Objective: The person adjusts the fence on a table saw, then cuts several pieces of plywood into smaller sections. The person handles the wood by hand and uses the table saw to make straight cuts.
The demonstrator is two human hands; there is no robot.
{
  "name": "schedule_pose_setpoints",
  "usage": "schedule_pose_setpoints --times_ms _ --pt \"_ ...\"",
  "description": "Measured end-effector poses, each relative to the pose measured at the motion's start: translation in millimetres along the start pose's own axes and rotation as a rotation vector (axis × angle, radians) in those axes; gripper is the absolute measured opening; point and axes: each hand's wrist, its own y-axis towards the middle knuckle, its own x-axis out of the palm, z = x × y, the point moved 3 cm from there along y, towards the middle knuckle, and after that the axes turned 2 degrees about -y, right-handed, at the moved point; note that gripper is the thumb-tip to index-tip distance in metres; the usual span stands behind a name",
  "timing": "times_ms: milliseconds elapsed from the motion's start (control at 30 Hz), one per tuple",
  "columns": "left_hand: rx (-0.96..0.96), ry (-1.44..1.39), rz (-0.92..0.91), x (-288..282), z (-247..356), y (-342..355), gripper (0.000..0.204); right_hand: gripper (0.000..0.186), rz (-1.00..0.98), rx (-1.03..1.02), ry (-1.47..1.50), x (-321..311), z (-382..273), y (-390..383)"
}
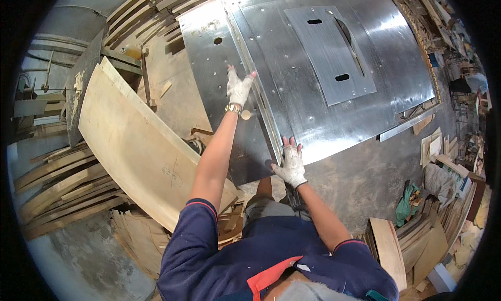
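Observation:
A metal table saw top (313,123) spreads out in front of me, with a long metal rail (249,66) along its left part. My left hand (240,88), in a white knit glove with bare fingertips, lies on the surface left of the rail, fingers spread and thumb by the rail. A small round pale disc (246,115) shows beside its wrist. My right hand (290,165), gloved alike, rests at the rail's near end with fingers stretched out. A saw blade (348,37) stands in the slot of an inset plate (323,66). Neither hand visibly holds anything.
A large pale wooden panel (130,139) leans at left, beside stacked boards (68,191). More planks (151,9) lie behind the table. At right are wood offcuts (433,149), a green bag (408,204) and upright boards (389,243). A metal bar (409,122) runs along the table's near right edge.

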Motion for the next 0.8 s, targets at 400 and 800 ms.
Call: schedule_pose_setpoints --times_ms 400,800 --pt "-0.072 0.245 0.017 46 15 93 0.102 0.102 -0.090 0.052 0.159 1 15 26" --pt "-0.212 0.223 -0.031 51 5 106 0.105 0.105 0.005 0.035 0.104 -1 13 38"
